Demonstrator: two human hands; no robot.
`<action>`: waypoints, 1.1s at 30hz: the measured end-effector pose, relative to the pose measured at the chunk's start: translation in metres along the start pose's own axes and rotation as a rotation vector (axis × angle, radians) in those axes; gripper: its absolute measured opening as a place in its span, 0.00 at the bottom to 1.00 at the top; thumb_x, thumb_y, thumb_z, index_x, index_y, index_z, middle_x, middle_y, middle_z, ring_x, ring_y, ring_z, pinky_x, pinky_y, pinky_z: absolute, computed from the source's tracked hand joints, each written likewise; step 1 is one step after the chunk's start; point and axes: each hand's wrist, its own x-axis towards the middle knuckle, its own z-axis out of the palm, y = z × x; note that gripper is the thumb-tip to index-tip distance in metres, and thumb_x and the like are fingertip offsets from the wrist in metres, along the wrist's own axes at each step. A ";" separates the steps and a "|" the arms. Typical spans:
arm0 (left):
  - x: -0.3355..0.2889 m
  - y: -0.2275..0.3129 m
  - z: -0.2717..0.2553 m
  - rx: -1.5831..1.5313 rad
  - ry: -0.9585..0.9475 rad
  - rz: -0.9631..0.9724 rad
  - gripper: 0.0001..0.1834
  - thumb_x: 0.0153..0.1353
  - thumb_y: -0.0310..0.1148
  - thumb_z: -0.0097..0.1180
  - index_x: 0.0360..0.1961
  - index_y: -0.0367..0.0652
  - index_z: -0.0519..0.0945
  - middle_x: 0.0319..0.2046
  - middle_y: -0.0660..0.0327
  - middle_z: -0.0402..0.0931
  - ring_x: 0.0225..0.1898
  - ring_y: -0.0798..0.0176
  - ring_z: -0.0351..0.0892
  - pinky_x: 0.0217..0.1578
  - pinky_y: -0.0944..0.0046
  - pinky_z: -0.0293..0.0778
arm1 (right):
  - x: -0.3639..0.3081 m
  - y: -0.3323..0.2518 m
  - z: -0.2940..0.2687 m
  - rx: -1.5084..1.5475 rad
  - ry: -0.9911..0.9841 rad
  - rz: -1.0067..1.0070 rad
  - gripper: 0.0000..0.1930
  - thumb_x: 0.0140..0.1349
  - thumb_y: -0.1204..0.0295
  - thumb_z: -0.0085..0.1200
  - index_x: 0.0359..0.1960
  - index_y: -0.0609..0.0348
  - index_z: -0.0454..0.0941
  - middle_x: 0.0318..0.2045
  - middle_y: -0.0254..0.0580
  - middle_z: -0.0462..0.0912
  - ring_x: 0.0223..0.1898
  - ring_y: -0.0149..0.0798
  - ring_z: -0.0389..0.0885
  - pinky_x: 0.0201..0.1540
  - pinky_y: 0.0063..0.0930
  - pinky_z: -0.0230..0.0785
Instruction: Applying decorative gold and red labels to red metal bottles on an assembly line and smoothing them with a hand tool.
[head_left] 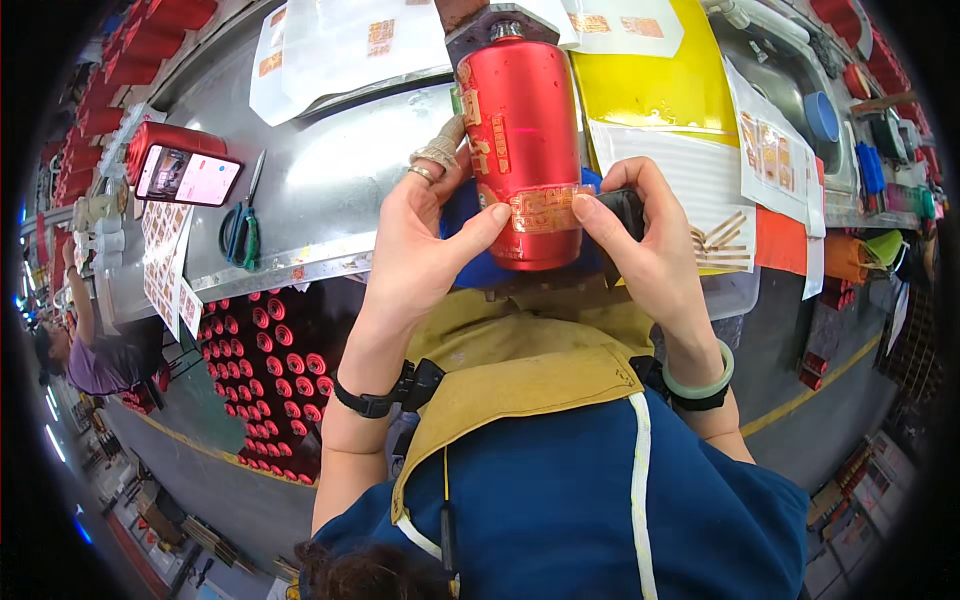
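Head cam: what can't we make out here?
All in the head view:
Back of the red bottle: faces away from the camera.
Some fingers of the left hand: behind the palm and bottle.
Label, right end: partly under the right hand's thumb; can't tell if stuck down.
Black object: partly behind that hand; kind unclear.
Phone: screen details too small.
White sheets: cut off by the top edge.
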 end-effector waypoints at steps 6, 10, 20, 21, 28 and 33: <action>0.000 0.000 0.001 -0.024 0.002 -0.004 0.42 0.58 0.23 0.67 0.71 0.25 0.59 0.68 0.48 0.67 0.72 0.56 0.63 0.74 0.54 0.52 | 0.001 0.001 0.000 -0.007 0.006 -0.005 0.15 0.64 0.67 0.66 0.41 0.63 0.73 0.31 0.35 0.78 0.33 0.24 0.73 0.38 0.23 0.69; 0.000 0.002 0.003 -0.040 -0.001 -0.005 0.42 0.59 0.22 0.66 0.71 0.26 0.59 0.68 0.48 0.66 0.73 0.57 0.62 0.74 0.54 0.51 | 0.001 -0.001 0.000 0.013 0.000 0.018 0.15 0.64 0.67 0.66 0.41 0.62 0.73 0.31 0.35 0.78 0.33 0.25 0.73 0.37 0.23 0.69; -0.002 0.002 0.002 -0.046 -0.006 -0.013 0.41 0.60 0.22 0.65 0.72 0.27 0.58 0.69 0.48 0.65 0.74 0.57 0.60 0.75 0.54 0.50 | 0.001 0.000 0.001 -0.001 0.002 0.011 0.15 0.64 0.66 0.66 0.41 0.63 0.73 0.32 0.36 0.78 0.34 0.26 0.74 0.38 0.24 0.70; -0.002 0.001 0.002 -0.047 -0.008 -0.014 0.41 0.60 0.22 0.65 0.72 0.27 0.58 0.69 0.48 0.65 0.74 0.57 0.60 0.75 0.54 0.50 | 0.002 0.000 0.001 -0.007 0.006 0.007 0.16 0.64 0.66 0.66 0.41 0.63 0.74 0.32 0.36 0.78 0.34 0.26 0.74 0.39 0.24 0.70; -0.002 0.000 0.002 -0.053 -0.008 -0.005 0.41 0.61 0.22 0.65 0.72 0.27 0.58 0.70 0.48 0.64 0.74 0.56 0.59 0.75 0.54 0.50 | 0.002 0.001 0.001 -0.024 0.006 -0.011 0.16 0.64 0.65 0.66 0.42 0.63 0.73 0.32 0.37 0.77 0.35 0.26 0.74 0.39 0.24 0.70; -0.002 0.000 0.002 -0.050 -0.010 -0.007 0.40 0.62 0.22 0.64 0.72 0.27 0.58 0.70 0.48 0.64 0.74 0.56 0.59 0.75 0.54 0.50 | 0.002 0.001 0.002 -0.009 -0.001 0.001 0.17 0.64 0.65 0.66 0.42 0.63 0.73 0.32 0.37 0.77 0.34 0.26 0.73 0.39 0.24 0.69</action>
